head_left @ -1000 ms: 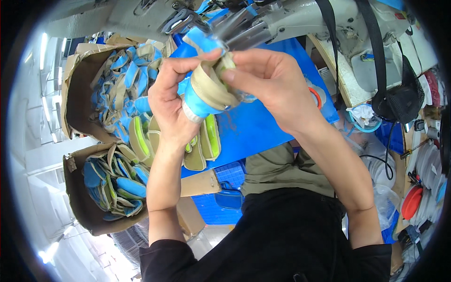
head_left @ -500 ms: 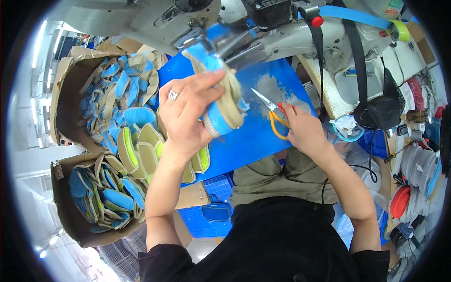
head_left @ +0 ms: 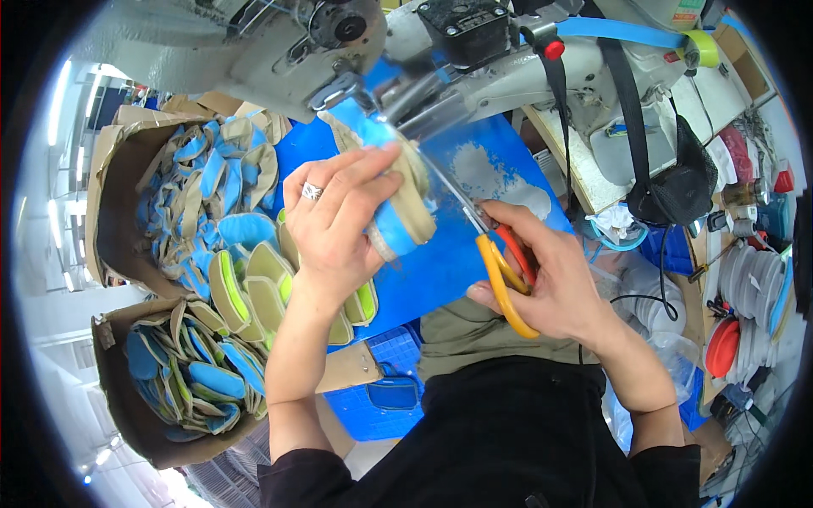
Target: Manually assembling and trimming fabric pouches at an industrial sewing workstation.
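Observation:
My left hand (head_left: pixel 334 216), with a ring on one finger, holds a curved strip of blue and beige padded fabric (head_left: pixel 415 199) beneath the sewing machine head (head_left: pixel 343 30). The far end of the fabric runs up to the machine's presser area, where it blurs. In my right hand (head_left: pixel 555 279) is a pair of scissors (head_left: pixel 487 254) with yellow-orange and red handles. Their blades point up and left, and the tips meet the right edge of the fabric in the picture. I cannot tell whether they touch it or how far apart the blades are.
Left stands a cardboard box (head_left: pixel 106 203) of blue and beige fabric pieces; nearer is another box (head_left: pixel 114 389) with padded pieces. Green-lined beige pieces (head_left: pixel 267 279) lie by the blue work surface (head_left: pixel 457 258). At right, a black mesh pouch (head_left: pixel 677 186) hangs on straps.
The scissors have come left to the fabric's edge and look larger, with their handles lower in the picture. My left hand keeps its hold on the fabric, almost in place.

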Demonstrator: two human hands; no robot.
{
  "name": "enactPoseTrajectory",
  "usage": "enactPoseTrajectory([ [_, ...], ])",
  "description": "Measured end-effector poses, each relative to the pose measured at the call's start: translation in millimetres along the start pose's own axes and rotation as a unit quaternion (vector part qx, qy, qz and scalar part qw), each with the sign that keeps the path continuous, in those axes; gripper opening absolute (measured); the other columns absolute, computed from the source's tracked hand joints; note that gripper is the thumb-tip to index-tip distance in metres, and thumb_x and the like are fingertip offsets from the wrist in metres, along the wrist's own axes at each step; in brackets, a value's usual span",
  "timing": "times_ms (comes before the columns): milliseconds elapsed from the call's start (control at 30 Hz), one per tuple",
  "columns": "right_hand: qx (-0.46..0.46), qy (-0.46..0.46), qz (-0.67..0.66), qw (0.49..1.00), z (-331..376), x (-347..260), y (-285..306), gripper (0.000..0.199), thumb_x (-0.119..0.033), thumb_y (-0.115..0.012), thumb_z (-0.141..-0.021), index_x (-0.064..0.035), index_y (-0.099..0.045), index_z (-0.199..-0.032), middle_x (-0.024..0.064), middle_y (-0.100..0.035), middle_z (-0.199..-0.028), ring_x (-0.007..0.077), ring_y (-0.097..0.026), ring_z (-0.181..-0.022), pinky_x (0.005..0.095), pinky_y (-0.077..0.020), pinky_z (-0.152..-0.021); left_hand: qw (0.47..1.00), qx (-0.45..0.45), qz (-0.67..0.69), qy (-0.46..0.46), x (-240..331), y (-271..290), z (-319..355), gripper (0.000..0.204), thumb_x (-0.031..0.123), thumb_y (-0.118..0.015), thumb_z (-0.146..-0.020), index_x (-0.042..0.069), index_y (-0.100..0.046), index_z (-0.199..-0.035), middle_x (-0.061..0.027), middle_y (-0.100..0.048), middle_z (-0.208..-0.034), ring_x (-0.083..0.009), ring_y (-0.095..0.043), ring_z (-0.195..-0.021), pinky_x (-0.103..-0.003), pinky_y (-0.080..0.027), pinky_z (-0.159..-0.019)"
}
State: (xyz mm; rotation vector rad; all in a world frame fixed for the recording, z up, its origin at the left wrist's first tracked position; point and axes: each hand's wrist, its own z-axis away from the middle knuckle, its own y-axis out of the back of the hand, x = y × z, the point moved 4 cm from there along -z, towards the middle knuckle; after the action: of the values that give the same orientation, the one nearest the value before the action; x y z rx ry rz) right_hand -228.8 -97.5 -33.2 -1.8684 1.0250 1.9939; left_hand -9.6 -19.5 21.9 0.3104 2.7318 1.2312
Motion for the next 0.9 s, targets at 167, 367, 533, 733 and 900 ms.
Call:
enactPoseTrajectory([
  [167, 0.029, 0.022, -0.017, 0.999, -4.4, 1.3, -3.6, 0.076, -0.029, -0.093, -0.077, -0.0039, -0.059, -0.14, 0.0151, -0.069, -0.104, 0.0262, -0.064, -0.081, 0.0343, -0.0544, -0.075, 1.0, -0.007, -0.008, -0.003, 0.9, 0.2, -1.1, 0.028, 0.022, -0.081, -0.077, 0.009, -0.073, -0.1, -0.0043, -0.077, -0.118, -0.0248, -0.073, -0.104, -0.037, -0.047, -0.092],
  [367, 0.009, -0.001, -0.009, 1.0, -8.7, 0.3, -5.4, 0.078, -0.025, -0.094, -0.078, -0.0021, -0.057, -0.143, 0.0143, -0.069, -0.1, 0.0178, -0.061, -0.079, 0.0309, -0.0538, -0.077, 1.0, -0.006, -0.011, -0.008, 1.9, 1.1, -1.7, 0.028, 0.023, -0.081, -0.078, 0.008, -0.073, -0.1, -0.0048, -0.077, -0.118, -0.0246, -0.073, -0.104, -0.037, -0.047, -0.092],
  [533, 0.0, -0.027, -0.024, 0.999, -10.3, -0.2, -4.8, 0.076, -0.025, -0.094, -0.079, -0.0028, -0.058, -0.142, 0.0144, -0.069, -0.098, 0.0185, -0.062, -0.076, 0.0311, -0.0541, -0.075, 1.0, -0.005, -0.01, -0.016, 1.6, 0.0, -2.7, 0.03, 0.024, -0.082, -0.078, 0.008, -0.072, -0.101, -0.0052, -0.077, -0.118, -0.0242, -0.073, -0.104, -0.037, -0.047, -0.092],
  [733, 0.008, -0.006, -0.013, 1.0, -10.2, 0.4, -6.0, 0.069, -0.03, -0.089, -0.085, -0.0036, -0.059, -0.141, 0.0191, -0.071, -0.096, 0.0368, -0.07, -0.078, 0.0381, -0.0554, -0.069, 1.0, -0.013, -0.016, -0.011, 2.8, 1.8, -2.7, 0.03, 0.026, -0.083, -0.079, 0.008, -0.072, -0.101, -0.0052, -0.077, -0.118, -0.0239, -0.074, -0.105, -0.037, -0.047, -0.092],
  [900, 0.045, -0.102, -0.124, 0.986, 20.9, 38.6, -17.5, 0.062, -0.027, -0.087, -0.088, -0.0012, -0.062, -0.138, 0.0176, -0.07, -0.09, 0.0258, -0.066, -0.067, 0.0325, -0.0536, -0.065, 1.0, -0.006, -0.006, -0.012, 1.5, 0.3, -2.5, 0.031, 0.027, -0.083, -0.079, 0.008, -0.073, -0.101, -0.0049, -0.078, -0.118, -0.0237, -0.074, -0.104, -0.037, -0.046, -0.092],
])
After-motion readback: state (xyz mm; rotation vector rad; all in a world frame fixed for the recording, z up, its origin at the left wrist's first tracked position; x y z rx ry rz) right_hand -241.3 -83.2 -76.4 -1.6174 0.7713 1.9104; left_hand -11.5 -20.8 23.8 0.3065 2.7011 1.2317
